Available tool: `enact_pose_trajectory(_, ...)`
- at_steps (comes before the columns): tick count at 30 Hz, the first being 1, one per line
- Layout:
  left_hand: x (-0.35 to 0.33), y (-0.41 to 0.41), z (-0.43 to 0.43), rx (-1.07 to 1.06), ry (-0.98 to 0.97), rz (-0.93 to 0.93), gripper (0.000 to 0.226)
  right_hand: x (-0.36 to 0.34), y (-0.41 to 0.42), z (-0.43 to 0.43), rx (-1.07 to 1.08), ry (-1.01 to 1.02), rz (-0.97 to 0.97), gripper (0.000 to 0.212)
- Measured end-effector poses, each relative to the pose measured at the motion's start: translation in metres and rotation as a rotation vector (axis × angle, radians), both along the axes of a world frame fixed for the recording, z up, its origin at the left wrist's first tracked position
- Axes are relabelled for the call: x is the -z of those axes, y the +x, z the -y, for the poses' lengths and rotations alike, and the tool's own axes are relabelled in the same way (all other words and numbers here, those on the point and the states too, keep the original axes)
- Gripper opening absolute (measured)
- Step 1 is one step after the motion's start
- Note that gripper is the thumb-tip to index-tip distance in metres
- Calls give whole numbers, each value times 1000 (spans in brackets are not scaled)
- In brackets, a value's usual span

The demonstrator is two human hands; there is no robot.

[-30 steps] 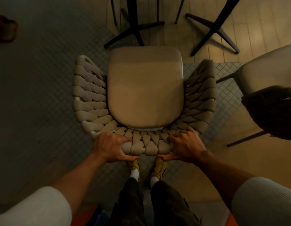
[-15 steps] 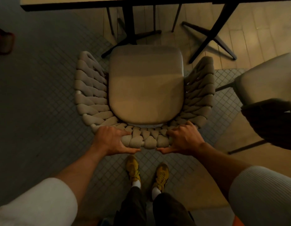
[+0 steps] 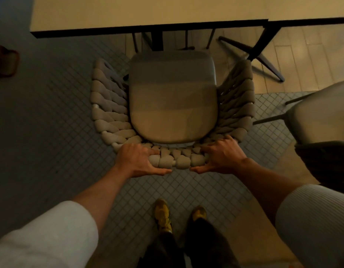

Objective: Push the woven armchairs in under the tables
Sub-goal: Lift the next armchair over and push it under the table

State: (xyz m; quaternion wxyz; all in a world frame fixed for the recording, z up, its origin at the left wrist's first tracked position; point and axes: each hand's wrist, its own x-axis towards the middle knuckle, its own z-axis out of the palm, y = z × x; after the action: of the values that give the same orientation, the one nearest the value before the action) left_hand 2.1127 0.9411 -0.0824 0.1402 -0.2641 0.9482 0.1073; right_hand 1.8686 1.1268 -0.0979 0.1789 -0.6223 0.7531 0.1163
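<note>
- The woven armchair (image 3: 173, 105) stands on the tiled floor (image 3: 51, 122) right in front of you, with its front toward the table (image 3: 148, 14). The front edge of the seat cushion (image 3: 173, 93) is only just at the table edge, so almost all of the seat is out in the open.
- Your left hand (image 3: 137, 161) and your right hand (image 3: 222, 158) both grip the top of the woven backrest (image 3: 175, 159), one at each side of its middle. The fingers curl over the inner side and the thumbs press on the outer side.
- I judge the push as begun but far from finished: the seat and the two woven arms must go in under the tabletop.
- The black table leg (image 3: 157, 40) is straight ahead of the seat, so you should watch that the chair does not hit it.
- A second chair (image 3: 325, 113) at your right stands out from the table, turned at an angle. It seems to wait for its turn.
</note>
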Motion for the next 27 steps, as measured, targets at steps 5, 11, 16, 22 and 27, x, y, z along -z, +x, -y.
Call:
enact_pose_trajectory(5,-3,-24,24,45,-39,-23,88,8,-25,23,-11,-30,2,104)
enact_pose_trajectory(11,-7,-69,70,33,-4,-15,88,10,-62,62,1,-95,-4,97)
enact_pose_trajectory(16,-13,-107,100,5,31,31,93,9,-96,94,-2,-129,32,91)
enact_pose_trajectory(22,-18,-131,112,-15,59,51,97,10,-123,110,-15,-64,41,102)
enact_pose_trajectory(27,-18,-128,113,7,67,64,100,3,-119,111,2,3,32,101)
